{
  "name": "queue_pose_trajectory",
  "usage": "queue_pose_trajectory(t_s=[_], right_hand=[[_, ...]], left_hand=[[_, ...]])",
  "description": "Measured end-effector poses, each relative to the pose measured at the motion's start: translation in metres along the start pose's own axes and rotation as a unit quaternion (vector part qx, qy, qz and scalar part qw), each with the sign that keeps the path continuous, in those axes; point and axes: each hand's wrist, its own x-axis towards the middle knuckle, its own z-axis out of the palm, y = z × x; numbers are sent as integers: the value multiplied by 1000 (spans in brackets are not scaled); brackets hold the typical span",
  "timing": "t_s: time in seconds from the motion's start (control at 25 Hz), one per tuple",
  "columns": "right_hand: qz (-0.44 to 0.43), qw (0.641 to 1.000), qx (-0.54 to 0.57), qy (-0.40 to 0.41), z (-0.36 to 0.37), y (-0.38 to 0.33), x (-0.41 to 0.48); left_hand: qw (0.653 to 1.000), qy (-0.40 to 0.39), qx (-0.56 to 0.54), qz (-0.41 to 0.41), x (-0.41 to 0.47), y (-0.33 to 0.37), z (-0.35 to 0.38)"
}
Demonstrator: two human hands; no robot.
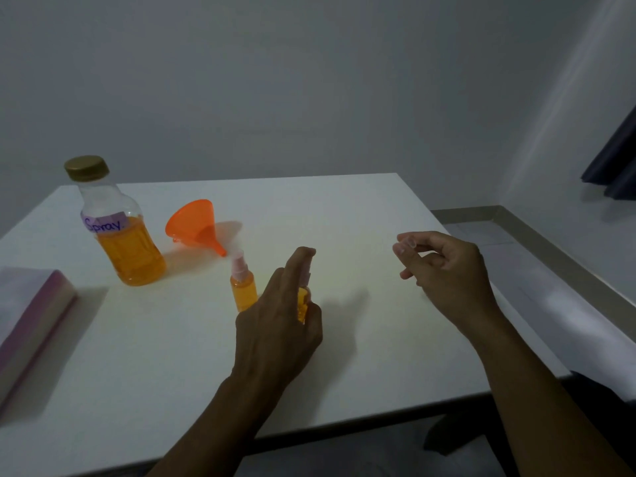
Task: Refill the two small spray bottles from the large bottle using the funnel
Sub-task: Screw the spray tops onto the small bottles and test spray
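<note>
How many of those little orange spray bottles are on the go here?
2. One small spray bottle stands on the table near the funnel's spout; the other bottle is in the left hand, mostly hidden.

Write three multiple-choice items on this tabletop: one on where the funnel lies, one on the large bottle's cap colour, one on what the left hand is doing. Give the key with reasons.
1. The funnel lies:
A. to the right of the large bottle
B. inside the large bottle
C. in the right hand

2. The large bottle's cap is:
A. blue
B. gold
C. white

3. The left hand is:
A. flat on the table
B. gripping a small spray bottle
C. holding the funnel

Key: 1 A, it lies tipped on the table beside the bottle; 2 B, the screwed-on cap is gold-brown; 3 B, fingers wrap an orange bottle, forefinger over its top.
</note>
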Motion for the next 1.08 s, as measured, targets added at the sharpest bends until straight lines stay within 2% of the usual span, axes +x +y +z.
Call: queue_pose_trajectory(t_s=[0.36,0.56,0.72,1.08], right_hand=[[-37,999,-21,-1,3,-5,-4],[-58,996,51,-47,11,-19,-12],[-69,982,120,-125,30,-36,-22],[-115,979,72,-151,58,-53,-30]], left_hand=[[999,13,32,1,-3,-4,2],[998,-23,-45,-35,-9,-5,-6],[986,-99,-136,0,-11,-12,-14],[983,-66,-171,3,-14,-25,-38]])
